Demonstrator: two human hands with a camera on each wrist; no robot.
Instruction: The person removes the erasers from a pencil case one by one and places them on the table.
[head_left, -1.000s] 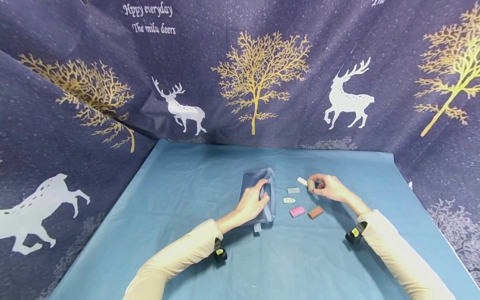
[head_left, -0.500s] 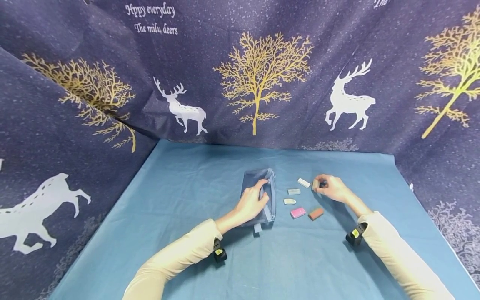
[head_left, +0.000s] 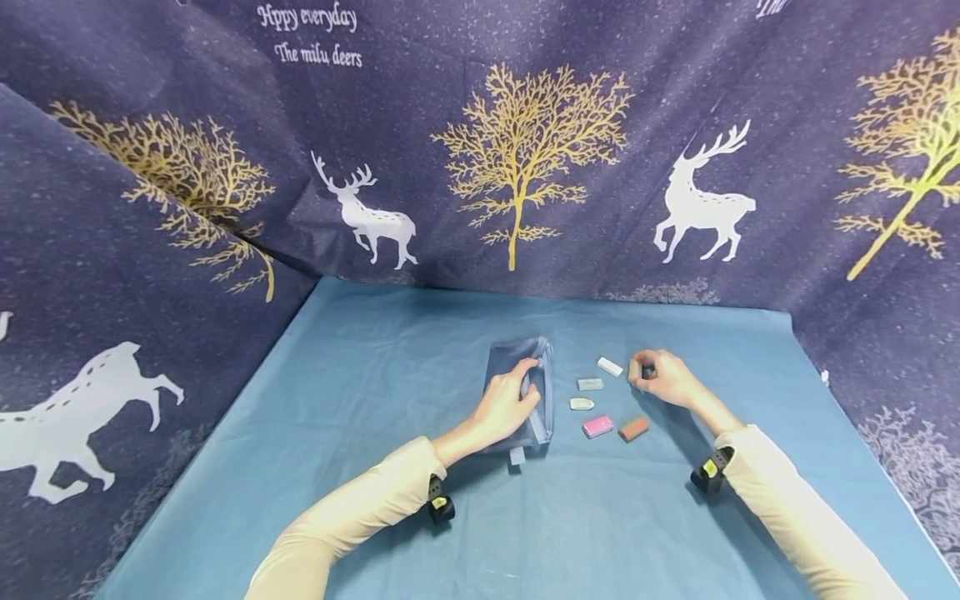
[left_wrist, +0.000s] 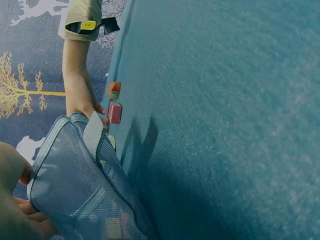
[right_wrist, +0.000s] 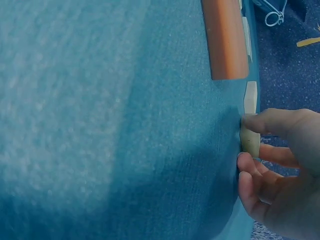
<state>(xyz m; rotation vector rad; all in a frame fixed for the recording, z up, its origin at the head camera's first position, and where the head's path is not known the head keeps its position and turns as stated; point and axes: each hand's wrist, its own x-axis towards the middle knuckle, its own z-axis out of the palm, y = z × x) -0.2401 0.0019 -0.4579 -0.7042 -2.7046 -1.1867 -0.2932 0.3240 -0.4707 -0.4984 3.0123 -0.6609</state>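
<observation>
My left hand (head_left: 498,410) grips a blue mesh zip pouch (head_left: 504,358), its thumb and index finger at the zipped edge. Through the mesh in the left wrist view, a pale block (left_wrist: 114,228) shows faintly inside the pouch. To the right, my right hand (head_left: 670,381) pinches a beige eraser (right_wrist: 250,144) between thumb and fingers, low at the cloth. Left of that hand lie a white eraser (head_left: 610,367), a grey-green one (head_left: 590,384) and a cream one (head_left: 581,404). Nearer the body are a pink eraser (head_left: 597,427) and an orange-brown one (head_left: 633,429).
A blue cloth (head_left: 570,517) covers the table. Behind it hangs a dark curtain (head_left: 442,225) printed with deer and trees. A pale tag (head_left: 517,456) sticks out of the pouch's near end. Each wrist wears a small black camera.
My right hand has shifted slightly right with the beige eraser, away from the white one. A reddish piece seen by that hand earlier is out of sight. The left hand stays on the pouch.
</observation>
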